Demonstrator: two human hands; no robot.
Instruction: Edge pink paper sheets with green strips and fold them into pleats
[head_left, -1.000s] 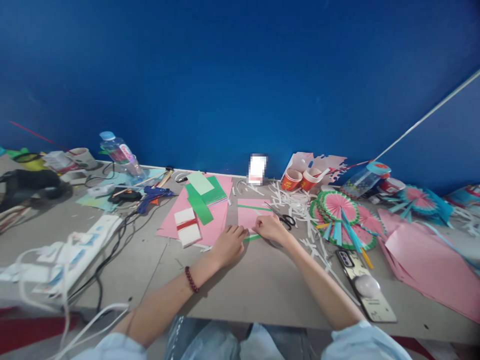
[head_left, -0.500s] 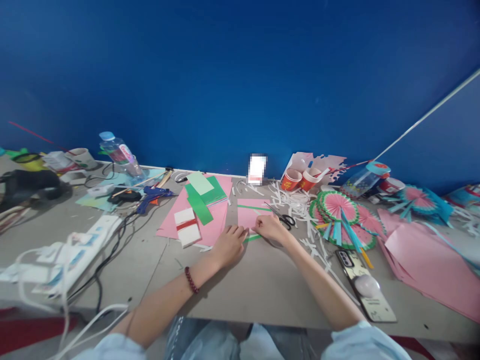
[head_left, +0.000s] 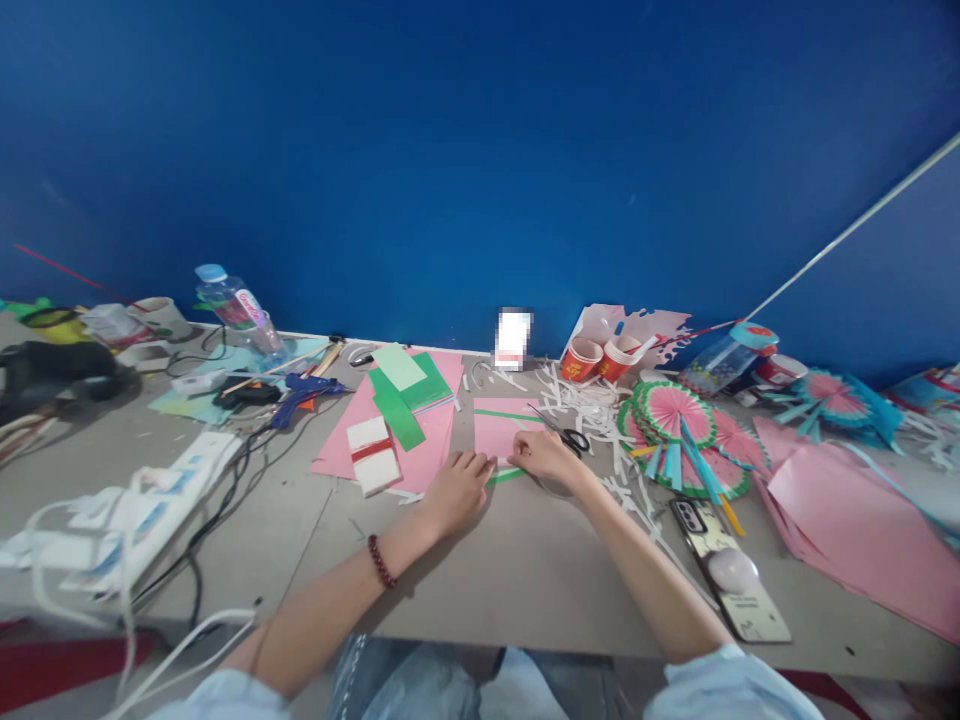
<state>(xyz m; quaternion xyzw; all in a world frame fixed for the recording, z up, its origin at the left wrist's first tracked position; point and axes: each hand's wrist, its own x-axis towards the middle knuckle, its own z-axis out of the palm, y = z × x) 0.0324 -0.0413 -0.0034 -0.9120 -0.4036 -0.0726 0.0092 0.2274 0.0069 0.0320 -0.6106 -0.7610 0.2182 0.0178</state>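
A pink paper sheet (head_left: 496, 440) lies on the table before me, with a green strip (head_left: 499, 413) across its far part. Another green strip (head_left: 504, 477) and a thin white band run along its near edge. My left hand (head_left: 459, 488) rests at the near left corner, fingers lying down on the edge. At the near right side, my right hand (head_left: 546, 456) is closed, its fingertips pinched at the paper's edge; what lies between them is hidden. Black-handled scissors (head_left: 575, 441) lie just beyond the right hand, blades pointing left.
Left are pink and green papers (head_left: 401, 430), a white bundle with a red band (head_left: 373, 455), a blue glue gun (head_left: 307, 393) and a power strip (head_left: 154, 510). Right are white paper scraps (head_left: 592, 405), watermelon paper fans (head_left: 679, 420), a phone (head_left: 750, 600) and red cups (head_left: 581, 358).
Both hands and the paper keep practically the same place. The view has shifted very slightly.
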